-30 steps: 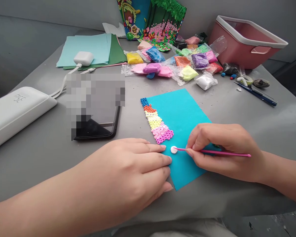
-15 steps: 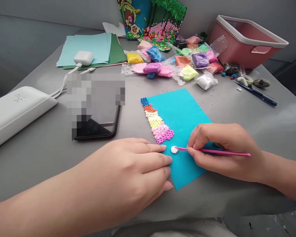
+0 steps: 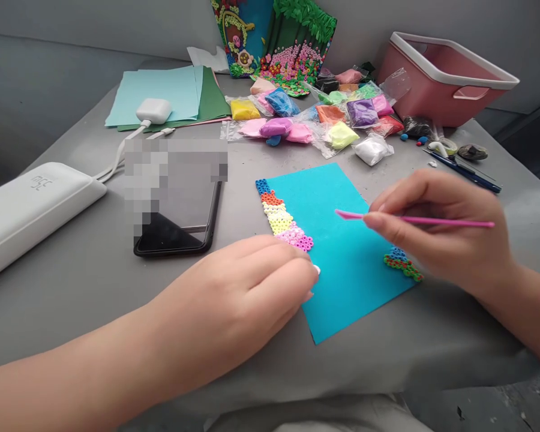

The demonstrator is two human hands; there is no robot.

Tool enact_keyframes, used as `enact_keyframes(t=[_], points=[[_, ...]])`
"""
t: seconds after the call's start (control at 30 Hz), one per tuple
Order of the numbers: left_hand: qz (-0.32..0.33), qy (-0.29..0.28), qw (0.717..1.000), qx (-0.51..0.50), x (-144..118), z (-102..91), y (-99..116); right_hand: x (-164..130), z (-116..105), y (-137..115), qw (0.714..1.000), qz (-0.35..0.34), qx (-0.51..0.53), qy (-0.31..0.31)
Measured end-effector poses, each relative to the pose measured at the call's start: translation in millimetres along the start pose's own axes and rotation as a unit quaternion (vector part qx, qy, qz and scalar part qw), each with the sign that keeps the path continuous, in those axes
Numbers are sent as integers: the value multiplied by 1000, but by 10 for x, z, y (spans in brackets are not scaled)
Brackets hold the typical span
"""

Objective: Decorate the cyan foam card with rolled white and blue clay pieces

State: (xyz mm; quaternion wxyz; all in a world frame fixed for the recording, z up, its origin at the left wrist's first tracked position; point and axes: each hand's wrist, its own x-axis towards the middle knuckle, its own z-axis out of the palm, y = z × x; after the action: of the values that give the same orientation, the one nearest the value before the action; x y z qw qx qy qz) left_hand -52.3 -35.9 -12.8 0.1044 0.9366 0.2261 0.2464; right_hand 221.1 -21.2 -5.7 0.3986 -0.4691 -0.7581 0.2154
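My right hand [image 3: 441,228] grips a pink clay modelling tool [image 3: 450,221], its flat tip raised over the blue card [image 3: 342,258]. My left hand [image 3: 256,288] lies at the card's left edge with its fingers curled in. At those fingertips a small piece of white clay [image 3: 317,270] shows, partly hidden by the fingers, which look pinched on it. Along the card's left edge runs a band of small clay rings [image 3: 276,213] in blue, orange, cream, yellow, pink and magenta. Another patch of rings [image 3: 402,263], blue, green and red, sits at the right edge beneath my right hand.
Bagged coloured clay [image 3: 297,117] is heaped behind the card, beside a pink basket [image 3: 450,78]. A decorated clay picture [image 3: 274,45] stands at the back. To the left are a phone [image 3: 175,237], a white power bank [image 3: 40,210] and coloured paper sheets [image 3: 162,90]. Dark pens [image 3: 465,171] lie right.
My right hand has lifted the tool off the white clay and moved up and right, uncovering the right-edge rings. My left fingers have curled from lying flat and closed in on the white clay.
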Motion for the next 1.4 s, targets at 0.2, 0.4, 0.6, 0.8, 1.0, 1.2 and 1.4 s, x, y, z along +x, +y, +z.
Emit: enact_keyframes(t=[0.2,0.4,0.6,0.8,1.0,1.2,1.4], points=[[-7,-6,1000,-13,46,169,-104,247,-245,367,989,-32,-108,93],[2,-1,999,-41,40,233,-159,420,-596,685,947,57,-315,-27],[4,-1,999,-51,67,196,-107,432,-839,699,897,135,-363,-212],[-103,11,993,61,260,-104,-224,339,-1072,688,882,124,-342,-299],[-302,-114,928,188,859,-322,-743,377,-1023,518,925,96,-315,-189],[-340,-123,908,211,1333,-210,-1138,367,-905,437,959,36,-245,-138],[-355,-86,924,112,1439,-266,-1245,369,-640,180,985,-3,-123,-120]])
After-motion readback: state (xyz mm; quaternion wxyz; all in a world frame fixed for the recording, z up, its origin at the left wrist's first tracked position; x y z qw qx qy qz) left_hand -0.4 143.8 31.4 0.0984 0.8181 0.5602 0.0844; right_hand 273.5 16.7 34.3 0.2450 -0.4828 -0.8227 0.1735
